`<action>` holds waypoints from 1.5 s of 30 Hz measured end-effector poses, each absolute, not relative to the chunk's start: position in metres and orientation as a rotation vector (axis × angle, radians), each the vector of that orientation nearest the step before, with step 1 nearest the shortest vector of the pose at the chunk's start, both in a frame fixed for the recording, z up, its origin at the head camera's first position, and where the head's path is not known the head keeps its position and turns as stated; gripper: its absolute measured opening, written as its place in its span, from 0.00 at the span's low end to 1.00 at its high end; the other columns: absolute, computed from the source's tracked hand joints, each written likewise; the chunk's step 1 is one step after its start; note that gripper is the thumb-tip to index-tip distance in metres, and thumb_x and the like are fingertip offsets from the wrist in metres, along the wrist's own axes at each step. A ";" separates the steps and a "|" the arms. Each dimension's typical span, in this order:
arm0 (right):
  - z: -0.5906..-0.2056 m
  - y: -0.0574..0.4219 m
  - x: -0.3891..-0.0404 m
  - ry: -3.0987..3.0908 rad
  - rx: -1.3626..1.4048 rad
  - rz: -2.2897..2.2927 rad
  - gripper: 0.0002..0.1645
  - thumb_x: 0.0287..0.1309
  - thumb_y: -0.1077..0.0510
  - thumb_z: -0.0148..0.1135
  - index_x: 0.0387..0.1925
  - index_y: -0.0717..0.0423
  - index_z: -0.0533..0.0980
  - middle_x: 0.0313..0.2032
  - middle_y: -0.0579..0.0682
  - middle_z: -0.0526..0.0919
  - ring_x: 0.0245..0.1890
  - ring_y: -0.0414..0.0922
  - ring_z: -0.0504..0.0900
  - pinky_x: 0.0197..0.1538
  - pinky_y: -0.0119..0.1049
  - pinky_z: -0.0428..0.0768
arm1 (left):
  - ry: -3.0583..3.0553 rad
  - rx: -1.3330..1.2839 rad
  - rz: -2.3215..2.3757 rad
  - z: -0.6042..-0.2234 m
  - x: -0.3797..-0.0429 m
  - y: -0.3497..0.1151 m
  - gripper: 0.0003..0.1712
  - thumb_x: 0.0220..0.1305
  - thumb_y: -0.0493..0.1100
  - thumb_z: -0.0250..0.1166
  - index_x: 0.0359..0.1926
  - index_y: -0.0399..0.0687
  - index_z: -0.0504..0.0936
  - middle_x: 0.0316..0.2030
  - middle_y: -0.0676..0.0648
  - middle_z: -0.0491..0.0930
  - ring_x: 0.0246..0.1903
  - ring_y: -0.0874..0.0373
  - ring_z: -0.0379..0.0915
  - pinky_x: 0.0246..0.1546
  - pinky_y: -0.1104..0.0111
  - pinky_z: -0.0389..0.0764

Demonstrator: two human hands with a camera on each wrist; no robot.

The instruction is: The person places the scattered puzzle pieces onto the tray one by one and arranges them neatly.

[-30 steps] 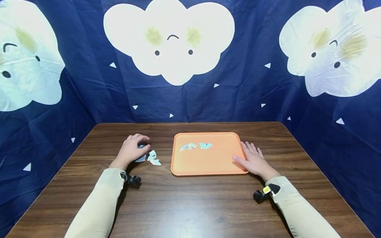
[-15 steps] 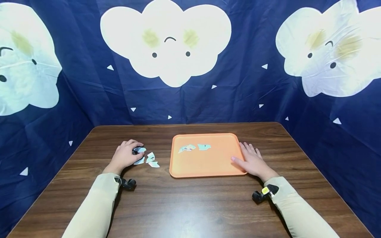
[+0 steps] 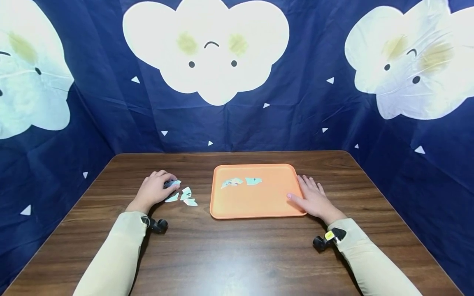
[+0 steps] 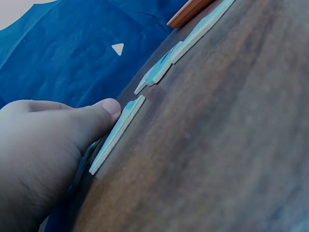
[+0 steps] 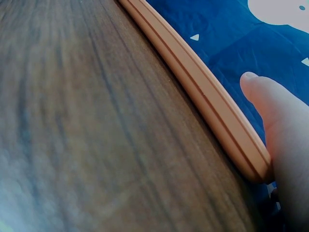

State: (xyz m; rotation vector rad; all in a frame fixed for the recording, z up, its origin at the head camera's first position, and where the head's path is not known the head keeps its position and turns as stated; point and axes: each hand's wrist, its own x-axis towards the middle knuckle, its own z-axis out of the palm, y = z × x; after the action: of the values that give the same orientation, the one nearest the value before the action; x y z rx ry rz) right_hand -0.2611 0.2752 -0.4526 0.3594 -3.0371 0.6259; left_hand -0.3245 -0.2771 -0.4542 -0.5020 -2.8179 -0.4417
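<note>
My left hand (image 3: 153,190) is at a small group of pale blue jigsaw puzzle pieces left of the tray. Its curled fingers and thumb pinch one printed puzzle piece (image 3: 173,183), partly covered by the hand. Just below the thumb lies another puzzle piece (image 3: 172,197), and two more, an upper piece (image 3: 186,193) and a lower piece (image 3: 190,202), lie to its right. In the left wrist view the thumb passes over the near edge of a flat piece (image 4: 118,135). My right hand (image 3: 314,198) rests spread on the right rim of an orange tray (image 3: 255,205), thumb inside it.
Toward the tray's upper left lie a patterned puzzle piece or joined pieces (image 3: 232,182) and a pale blue piece (image 3: 253,181). The brown wooden table (image 3: 222,255) ends against a dark blue curtain (image 3: 311,115) with white clouds.
My left hand has drawn back slightly to the left, and its fingers and thumb have closed in on the upper piece. The right hand stays on the tray rim.
</note>
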 end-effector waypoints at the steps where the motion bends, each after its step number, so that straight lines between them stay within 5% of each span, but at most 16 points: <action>1: -0.452 0.275 -0.261 -3.036 0.360 0.629 0.59 0.67 0.26 0.46 0.78 0.66 0.47 0.76 0.70 0.49 0.77 0.68 0.42 0.71 0.68 0.38 | -2.817 -0.497 -0.444 -0.454 -0.325 -0.277 0.19 0.68 0.58 0.65 0.49 0.50 0.85 0.50 0.42 0.80 0.52 0.40 0.71 0.50 0.40 0.68; 21: -0.454 0.273 -0.260 -3.047 0.357 0.648 0.59 0.67 0.26 0.46 0.78 0.66 0.47 0.76 0.71 0.48 0.76 0.69 0.41 0.71 0.68 0.38 | -2.849 -0.494 -0.414 -0.444 -0.323 -0.273 0.17 0.59 0.51 0.68 0.45 0.48 0.88 0.48 0.41 0.83 0.51 0.39 0.73 0.49 0.41 0.72; 30: -0.452 0.274 -0.262 -3.038 0.358 0.636 0.57 0.68 0.27 0.46 0.78 0.66 0.48 0.76 0.71 0.49 0.76 0.69 0.42 0.71 0.69 0.39 | -2.721 -0.495 -0.241 -0.442 -0.323 -0.272 0.17 0.54 0.54 0.70 0.41 0.52 0.87 0.43 0.48 0.83 0.46 0.45 0.73 0.45 0.43 0.71; 45: -0.451 0.274 -0.262 -3.045 0.355 0.625 0.57 0.68 0.27 0.45 0.78 0.66 0.47 0.76 0.71 0.49 0.76 0.69 0.43 0.71 0.69 0.39 | -2.720 -0.498 -0.273 -0.431 -0.324 -0.250 0.17 0.58 0.55 0.68 0.44 0.53 0.88 0.44 0.50 0.84 0.46 0.46 0.70 0.48 0.45 0.69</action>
State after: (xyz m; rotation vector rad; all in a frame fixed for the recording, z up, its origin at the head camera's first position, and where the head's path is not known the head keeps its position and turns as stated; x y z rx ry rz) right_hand -0.2622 0.2742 -0.4513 0.3545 -3.0453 0.6251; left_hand -0.3237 -0.2500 -0.4315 -0.4981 -2.7203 -0.2734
